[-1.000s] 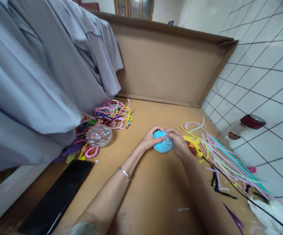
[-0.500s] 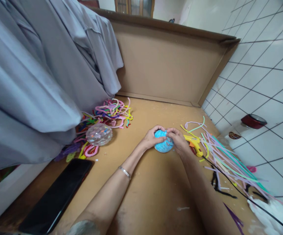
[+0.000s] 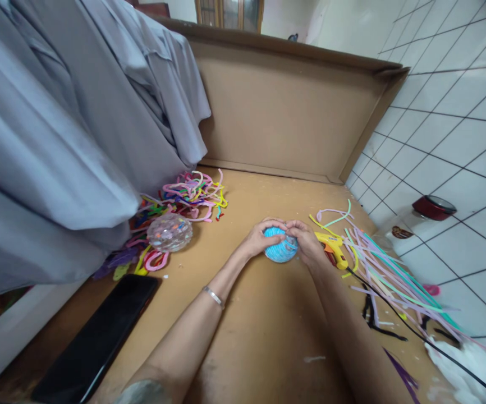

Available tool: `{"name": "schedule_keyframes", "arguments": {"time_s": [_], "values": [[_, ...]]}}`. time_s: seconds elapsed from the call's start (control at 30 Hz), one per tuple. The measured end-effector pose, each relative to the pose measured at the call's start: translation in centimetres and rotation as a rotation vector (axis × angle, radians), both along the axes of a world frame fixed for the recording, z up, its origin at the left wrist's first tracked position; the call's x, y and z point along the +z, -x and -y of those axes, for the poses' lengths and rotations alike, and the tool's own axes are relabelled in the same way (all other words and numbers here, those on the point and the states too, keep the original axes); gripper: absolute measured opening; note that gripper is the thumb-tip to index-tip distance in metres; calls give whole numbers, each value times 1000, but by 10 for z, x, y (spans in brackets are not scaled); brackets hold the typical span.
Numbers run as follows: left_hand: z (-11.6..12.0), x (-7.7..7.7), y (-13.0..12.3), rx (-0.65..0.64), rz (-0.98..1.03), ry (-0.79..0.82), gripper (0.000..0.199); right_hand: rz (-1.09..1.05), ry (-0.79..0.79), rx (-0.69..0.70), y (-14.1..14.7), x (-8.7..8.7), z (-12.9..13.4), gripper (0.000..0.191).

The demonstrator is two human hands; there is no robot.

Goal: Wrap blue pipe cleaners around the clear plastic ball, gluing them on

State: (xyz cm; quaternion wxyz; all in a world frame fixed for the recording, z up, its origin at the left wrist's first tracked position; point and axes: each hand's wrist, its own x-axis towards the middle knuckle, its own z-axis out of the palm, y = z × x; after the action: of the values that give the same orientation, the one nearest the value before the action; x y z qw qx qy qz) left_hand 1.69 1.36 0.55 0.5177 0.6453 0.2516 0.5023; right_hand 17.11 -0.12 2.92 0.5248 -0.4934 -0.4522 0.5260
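Observation:
Between my hands is a rounded blue ball (image 3: pixel 280 251), its surface covered in wound blue strands that look like pipe cleaners. A small greyish patch shows on its upper right. My left hand (image 3: pixel 260 238) grips the ball from the left, thumb across its front and fingers over the top. At the upper right side, my right hand (image 3: pixel 306 240) has its fingers bent and pressed against the ball; its fingertips are partly hidden. A yellow glue gun (image 3: pixel 332 247) lies just right of my right hand, its black cord running to the lower right.
Pipe cleaners in many colours (image 3: pixel 192 193) are heaped at the left beside a clear faceted ball (image 3: pixel 169 232). A black phone (image 3: pixel 100 336) lies at the front left. Loose pipe cleaners (image 3: pixel 388 269) and a red-lidded jar (image 3: pixel 415 219) sit right, by the tiled wall. Cardboard (image 3: pixel 276 112) stands behind.
My left fingers have shifted slightly over the top of the ball, closer to my right fingers. The ball stays in nearly the same place.

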Motion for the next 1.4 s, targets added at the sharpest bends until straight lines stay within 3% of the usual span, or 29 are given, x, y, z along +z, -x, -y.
{"name": "schedule_keyframes", "arguments": {"time_s": [0.4,0.6,0.77,0.87,1.4], "values": [[-2,-3,3,10,30,54,24,10,-45,38,-1,2,1,21],[-3,-4,5,31,30,62,25,75,-169,35,-6,29,13,28],[-4,-5,5,38,54,63,25,337,-180,238,-14,45,24,29],[-4,-5,6,40,64,67,25,421,-167,317,-16,42,23,26],[-7,-7,8,7,78,100,24,411,-167,278,-13,32,19,22]]}}
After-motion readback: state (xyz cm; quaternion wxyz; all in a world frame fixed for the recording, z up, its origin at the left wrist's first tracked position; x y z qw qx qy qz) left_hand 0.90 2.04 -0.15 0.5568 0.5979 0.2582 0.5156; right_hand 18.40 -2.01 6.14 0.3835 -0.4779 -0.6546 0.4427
